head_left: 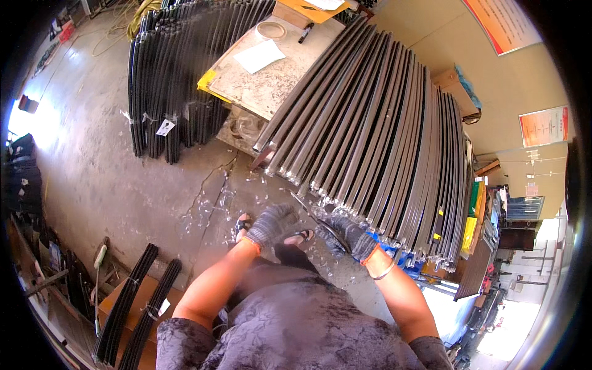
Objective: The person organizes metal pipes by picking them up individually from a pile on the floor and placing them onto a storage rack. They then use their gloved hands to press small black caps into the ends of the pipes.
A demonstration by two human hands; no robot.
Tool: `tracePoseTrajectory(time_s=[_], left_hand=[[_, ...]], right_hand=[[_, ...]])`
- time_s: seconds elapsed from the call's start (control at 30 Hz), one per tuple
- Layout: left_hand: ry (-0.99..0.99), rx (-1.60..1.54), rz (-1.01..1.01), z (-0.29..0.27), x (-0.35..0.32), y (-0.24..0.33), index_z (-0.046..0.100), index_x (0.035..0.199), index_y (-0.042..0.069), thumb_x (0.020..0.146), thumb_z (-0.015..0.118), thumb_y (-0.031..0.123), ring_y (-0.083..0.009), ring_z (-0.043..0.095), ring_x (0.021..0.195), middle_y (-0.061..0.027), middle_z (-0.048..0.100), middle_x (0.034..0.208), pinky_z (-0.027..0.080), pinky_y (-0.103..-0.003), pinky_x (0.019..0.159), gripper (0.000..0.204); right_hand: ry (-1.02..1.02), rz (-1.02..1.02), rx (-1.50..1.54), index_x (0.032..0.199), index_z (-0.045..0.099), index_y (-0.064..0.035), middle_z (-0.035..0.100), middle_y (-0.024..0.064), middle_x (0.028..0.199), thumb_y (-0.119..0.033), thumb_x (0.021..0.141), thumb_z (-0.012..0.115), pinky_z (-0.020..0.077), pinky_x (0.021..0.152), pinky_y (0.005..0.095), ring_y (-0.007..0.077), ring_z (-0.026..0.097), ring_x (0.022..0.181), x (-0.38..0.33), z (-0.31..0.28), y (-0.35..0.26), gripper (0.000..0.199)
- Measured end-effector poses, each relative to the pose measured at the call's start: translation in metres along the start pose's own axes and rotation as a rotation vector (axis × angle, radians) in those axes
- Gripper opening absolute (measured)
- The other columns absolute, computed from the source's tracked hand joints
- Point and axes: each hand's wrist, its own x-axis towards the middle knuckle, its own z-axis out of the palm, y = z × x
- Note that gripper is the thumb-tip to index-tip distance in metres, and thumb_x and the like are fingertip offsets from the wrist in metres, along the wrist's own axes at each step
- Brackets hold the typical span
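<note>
Both of my hands wear grey knit gloves with orange cuffs. My right hand (350,237) is closed round what looks like a pair of scissors (330,229), the thin blade slanting up and left toward the ends of the tubes. Left of it, my left hand (274,223) hangs apart from the tubes, somewhat blurred, its fingers loosely stretched and nothing visible in them. Just beyond my hands lies a wide row of long dark metal tubes (364,123), with clear plastic film (330,200) crumpled about their near ends.
A worn tabletop (280,92) at the far side carries paper, a tape roll (271,29) and a black marker (305,32). Bundled black rods (179,80) stand at far left, and more bundles (126,308) at lower left. Plastic scraps (213,206) litter the floor by my feet.
</note>
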Motion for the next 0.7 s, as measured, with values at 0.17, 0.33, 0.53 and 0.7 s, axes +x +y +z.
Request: tracePoseTrajectory(time_s=[0.17,0.33,0.53,0.7], left_hand=[[-0.191,-0.615,-0.065,0.047,0.013,-0.029,0.064,0.104,0.009,0.081,0.058,0.017,-0.0241,0.06,0.099,-0.0081,0.063,0.108,0.037,-0.035,0.101,0.025],[0.047,-1.279,-0.192,0.041,0.049,0.014,0.05,0.123,0.003,0.083,0.061,0.021,-0.0256,0.047,0.118,-0.0121,0.049,0.128,0.023,-0.035,0.11,0.046],[-0.073,-0.671,0.058,0.063,0.061,0.0,0.058,0.114,0.011,0.077,0.064,0.017,-0.037,0.054,0.103,-0.0161,0.055,0.115,0.045,-0.043,0.087,0.039],[-0.081,-1.188,-0.494,0.047,0.052,0.028,0.063,0.093,0.004,0.082,0.064,0.018,-0.0209,0.058,0.078,-0.0088,0.062,0.088,0.048,-0.033,0.071,0.018]], right_hand=[[-0.189,0.06,0.03,0.11,0.057,-0.0014,0.058,0.0042,0.094,-0.006,0.09,0.053,0.0424,0.085,0.0254,0.0123,0.052,0.091,-0.023,0.003,-0.011,0.021],[-0.117,-0.219,0.132,0.132,0.042,0.0016,0.047,0.0127,0.133,-0.011,0.096,0.039,0.0318,0.105,0.0287,0.019,0.044,0.122,-0.072,-0.044,0.074,0.039],[0.032,-0.17,-0.188,0.138,0.034,0.0001,0.04,0.0117,0.139,-0.013,0.097,0.037,0.0318,0.105,0.0293,0.02,0.041,0.126,-0.1,-0.058,0.06,0.043],[0.064,-0.095,-0.933,0.127,0.045,-0.0009,0.054,0.0211,0.119,-0.013,0.092,0.048,0.0415,0.093,0.0329,0.0267,0.055,0.107,-0.079,-0.064,0.029,0.038]])
